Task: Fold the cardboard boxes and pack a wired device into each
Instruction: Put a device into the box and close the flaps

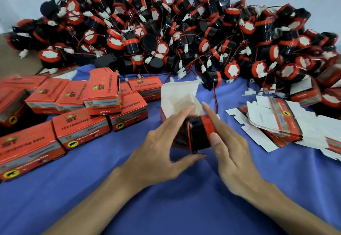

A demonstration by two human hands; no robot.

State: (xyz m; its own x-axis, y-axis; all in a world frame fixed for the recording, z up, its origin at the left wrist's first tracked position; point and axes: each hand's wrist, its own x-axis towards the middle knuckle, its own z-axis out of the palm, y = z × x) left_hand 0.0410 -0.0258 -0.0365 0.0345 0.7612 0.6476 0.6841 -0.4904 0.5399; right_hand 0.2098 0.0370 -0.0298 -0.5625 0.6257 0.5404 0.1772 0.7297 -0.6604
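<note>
Blue cloth covered the desk point(166, 198), and near its middle both hands held one wired device point(200, 135) just before the mouth of an open box point(179, 94). The left hand point(158, 148) cupped its black end, thumb beneath; the right hand point(232, 148) pinched its red band. It looked light, rigid and smooth, best gripped round the drum, sparing the thin lead. Closed boxes point(79, 124) lay left, flat blanks point(276, 124) right, a heap of devices point(166, 32) behind.

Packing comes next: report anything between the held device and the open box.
No loose item blocks it. The black-and-red cylindrical wired device, held by the left hand and right hand, sits at the open white-lined cardboard box; only the left fingers lie between.
</note>
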